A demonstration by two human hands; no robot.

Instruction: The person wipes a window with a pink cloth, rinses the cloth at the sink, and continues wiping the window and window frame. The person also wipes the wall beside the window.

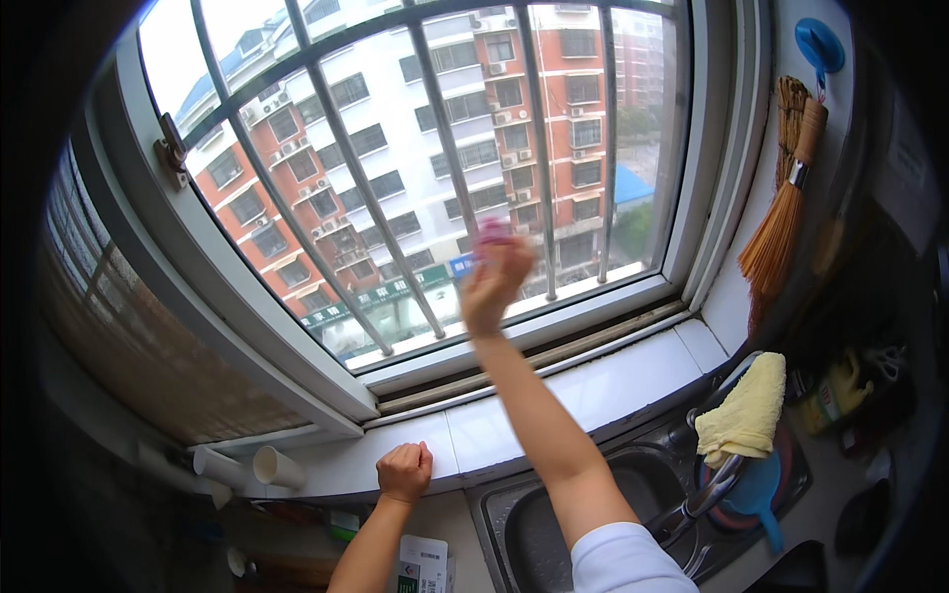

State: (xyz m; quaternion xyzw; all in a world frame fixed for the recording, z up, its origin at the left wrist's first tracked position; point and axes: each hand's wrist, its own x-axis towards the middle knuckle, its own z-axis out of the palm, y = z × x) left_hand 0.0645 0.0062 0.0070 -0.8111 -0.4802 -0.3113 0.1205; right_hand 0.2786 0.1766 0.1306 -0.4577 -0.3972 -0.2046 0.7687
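Against the window pane [415, 170], my right hand [493, 285] grips a pink cloth or sponge [495, 231], too blurred to tell which. That arm reaches up across the sink and the sill. My left hand [405, 471] is a closed fist resting on the white tiled windowsill [593, 382], with nothing visible in it. The window's white frame [519, 330] runs just below my right hand. Metal bars [437, 89] stand beyond the glass, with apartment buildings outside.
Below the sill is a steel sink [511, 534]. A yellow towel [745, 408] drapes the faucet [715, 485], near a blue strainer [756, 489]. Two white cups [278, 468] stand left on the sill. A straw brush [782, 222] hangs from a blue hook [819, 44] at right.
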